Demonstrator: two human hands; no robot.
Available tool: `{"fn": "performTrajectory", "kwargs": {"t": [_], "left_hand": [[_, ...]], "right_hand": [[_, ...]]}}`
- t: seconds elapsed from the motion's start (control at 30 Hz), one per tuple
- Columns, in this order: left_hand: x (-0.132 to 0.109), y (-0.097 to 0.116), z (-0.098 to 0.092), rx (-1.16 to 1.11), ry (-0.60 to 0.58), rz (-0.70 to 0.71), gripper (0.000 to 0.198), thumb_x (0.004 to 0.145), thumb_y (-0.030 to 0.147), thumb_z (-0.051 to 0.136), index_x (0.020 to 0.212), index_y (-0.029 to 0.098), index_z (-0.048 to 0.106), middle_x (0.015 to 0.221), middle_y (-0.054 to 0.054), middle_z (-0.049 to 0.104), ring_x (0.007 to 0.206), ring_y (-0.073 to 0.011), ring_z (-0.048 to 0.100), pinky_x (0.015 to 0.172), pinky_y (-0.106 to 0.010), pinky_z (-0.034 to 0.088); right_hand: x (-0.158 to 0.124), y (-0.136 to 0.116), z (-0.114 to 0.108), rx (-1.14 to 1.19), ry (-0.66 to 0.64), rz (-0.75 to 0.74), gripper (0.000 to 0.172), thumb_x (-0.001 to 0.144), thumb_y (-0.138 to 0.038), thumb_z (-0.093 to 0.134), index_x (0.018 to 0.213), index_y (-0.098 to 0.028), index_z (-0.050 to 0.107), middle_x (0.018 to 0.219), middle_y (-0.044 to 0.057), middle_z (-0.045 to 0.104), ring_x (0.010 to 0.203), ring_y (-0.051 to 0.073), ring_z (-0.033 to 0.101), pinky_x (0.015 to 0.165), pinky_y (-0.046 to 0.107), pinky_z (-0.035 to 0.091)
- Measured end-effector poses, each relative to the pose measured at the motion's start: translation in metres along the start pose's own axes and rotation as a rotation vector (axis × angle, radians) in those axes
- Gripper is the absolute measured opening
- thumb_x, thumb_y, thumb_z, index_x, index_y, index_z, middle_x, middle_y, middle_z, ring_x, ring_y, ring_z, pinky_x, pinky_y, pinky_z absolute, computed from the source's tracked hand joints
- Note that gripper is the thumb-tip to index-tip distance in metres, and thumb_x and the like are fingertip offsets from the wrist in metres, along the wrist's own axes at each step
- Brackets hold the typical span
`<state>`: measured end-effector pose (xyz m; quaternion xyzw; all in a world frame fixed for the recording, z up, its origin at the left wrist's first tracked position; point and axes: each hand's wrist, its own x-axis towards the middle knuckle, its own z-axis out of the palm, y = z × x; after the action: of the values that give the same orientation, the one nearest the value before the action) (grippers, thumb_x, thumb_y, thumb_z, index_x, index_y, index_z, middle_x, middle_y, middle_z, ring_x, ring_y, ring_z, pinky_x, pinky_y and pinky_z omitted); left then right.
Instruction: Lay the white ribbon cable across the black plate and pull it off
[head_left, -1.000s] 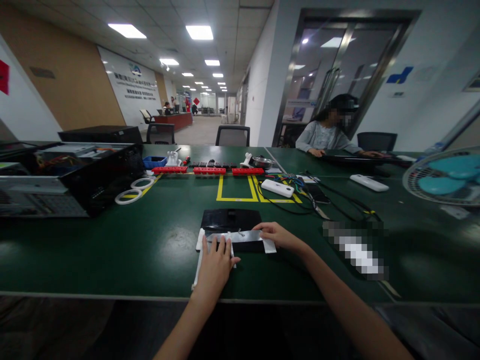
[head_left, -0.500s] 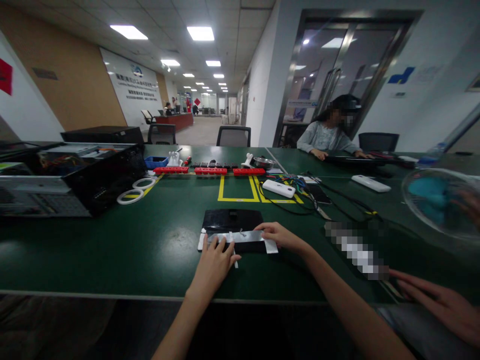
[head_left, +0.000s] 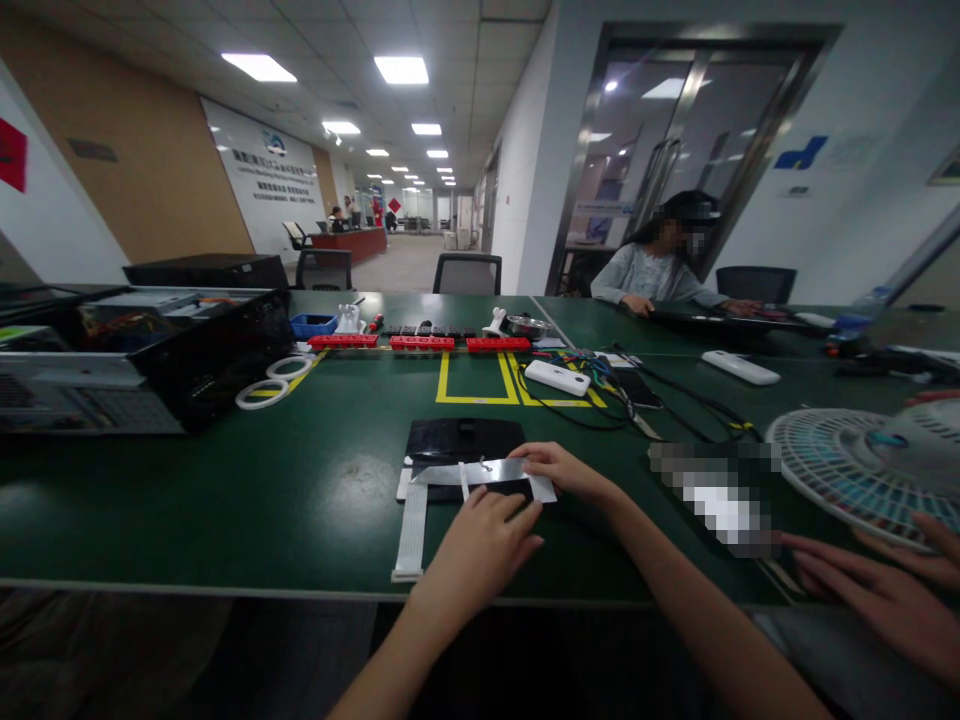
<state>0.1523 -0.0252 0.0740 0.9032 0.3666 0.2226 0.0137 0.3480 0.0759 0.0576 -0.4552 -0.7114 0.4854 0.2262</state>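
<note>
In front of me a black panel [head_left: 431, 440] lies flat on the green table. Across it runs a shiny silver strip [head_left: 442, 473], raised a little at its left end. From that end a white ribbon cable [head_left: 412, 530] hangs toward the table's front edge. A thin white strip [head_left: 464, 480] crosses the silver one near its middle. My right hand [head_left: 566, 470] has thumb and fingers closed at the silver strip's right end, above another white ribbon piece [head_left: 543, 488]. My left hand [head_left: 491, 530] hovers at the panel's lower edge, fingers apart, its fingertips partly hidden.
Left stands an opened computer case [head_left: 210, 350] beside white rings [head_left: 262, 394]. Red trays [head_left: 421, 343], a white device [head_left: 557, 378] and tangled cables [head_left: 592, 365] lie farther back. At right, another person's hands [head_left: 885, 600] are near a round fan [head_left: 862, 460]. Someone sits across the table.
My left hand has come off the strip's left end and moved right and toward me. The white ribbon cable now hangs down unfolded. At right the fan has tipped down.
</note>
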Motion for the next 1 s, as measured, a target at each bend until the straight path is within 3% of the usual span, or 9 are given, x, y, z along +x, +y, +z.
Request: {"fn": "performTrajectory", "kwargs": {"t": [0.13,0.23,0.33,0.53,0.67,0.83,1.0], "left_hand": [[-0.004,0.029,-0.007,-0.179,-0.092,0.185,0.043,0.086,0.026,0.055,0.128,0.022,0.044,0.108,-0.002,0.065,0.094,-0.0180,0.060,0.085,-0.033,0.046],[-0.013,0.036,-0.010,-0.218,-0.101,0.201,0.043,0.086,0.026,0.055,0.128,0.023,0.044,0.110,-0.003,0.065,0.096,-0.0185,0.060,0.089,-0.036,0.045],[-0.022,0.029,-0.014,-0.220,-0.066,0.144,0.041,0.087,0.024,0.054,0.127,0.023,0.046,0.112,-0.004,0.064,0.099,-0.0189,0.059,0.091,-0.038,0.044],[-0.043,-0.009,-0.025,-0.153,0.039,-0.002,0.036,0.089,0.022,0.049,0.125,0.024,0.050,0.111,-0.005,0.064,0.101,-0.0190,0.058,0.089,-0.037,0.047],[-0.060,-0.044,-0.023,-0.070,0.135,-0.113,0.034,0.089,0.023,0.046,0.123,0.024,0.053,0.111,-0.005,0.064,0.100,-0.0201,0.060,0.089,-0.038,0.048],[-0.080,-0.081,-0.014,-0.011,0.162,-0.242,0.032,0.090,0.027,0.044,0.119,0.023,0.057,0.109,-0.006,0.066,0.098,-0.0202,0.061,0.087,-0.037,0.049],[-0.096,-0.108,-0.004,0.047,0.180,-0.325,0.032,0.090,0.033,0.042,0.113,0.023,0.061,0.109,-0.007,0.066,0.101,-0.0220,0.060,0.091,-0.041,0.046]], "right_hand": [[-0.002,-0.001,0.001,0.076,0.022,-0.021,0.031,0.078,-0.033,0.056,0.103,-0.015,0.061,0.067,-0.002,0.052,0.047,0.006,0.041,0.037,0.017,0.027],[-0.001,0.002,0.001,0.221,0.057,-0.058,0.027,0.074,-0.032,0.061,0.097,-0.017,0.061,0.075,-0.001,0.057,0.052,0.006,0.046,0.042,0.017,0.030],[-0.001,0.003,-0.003,0.451,0.156,-0.096,0.030,0.070,-0.032,0.066,0.096,-0.020,0.057,0.077,-0.002,0.060,0.054,0.007,0.050,0.046,0.018,0.034],[-0.007,-0.002,-0.027,0.772,0.563,-0.292,0.035,0.067,-0.027,0.068,0.098,-0.025,0.051,0.058,-0.008,0.051,0.043,0.006,0.044,0.037,0.017,0.030],[-0.014,0.003,-0.049,0.909,0.814,-0.366,0.032,0.068,-0.021,0.064,0.095,-0.028,0.047,0.057,-0.009,0.047,0.041,0.007,0.043,0.033,0.015,0.026],[-0.022,0.016,-0.068,0.988,1.014,-0.192,0.028,0.072,-0.014,0.055,0.092,-0.028,0.043,0.058,-0.009,0.047,0.042,0.006,0.045,0.035,0.014,0.029],[-0.024,0.026,-0.072,0.986,1.073,0.037,0.021,0.074,-0.014,0.052,0.083,-0.026,0.037,0.055,-0.010,0.044,0.038,0.005,0.043,0.036,0.014,0.028]]}}
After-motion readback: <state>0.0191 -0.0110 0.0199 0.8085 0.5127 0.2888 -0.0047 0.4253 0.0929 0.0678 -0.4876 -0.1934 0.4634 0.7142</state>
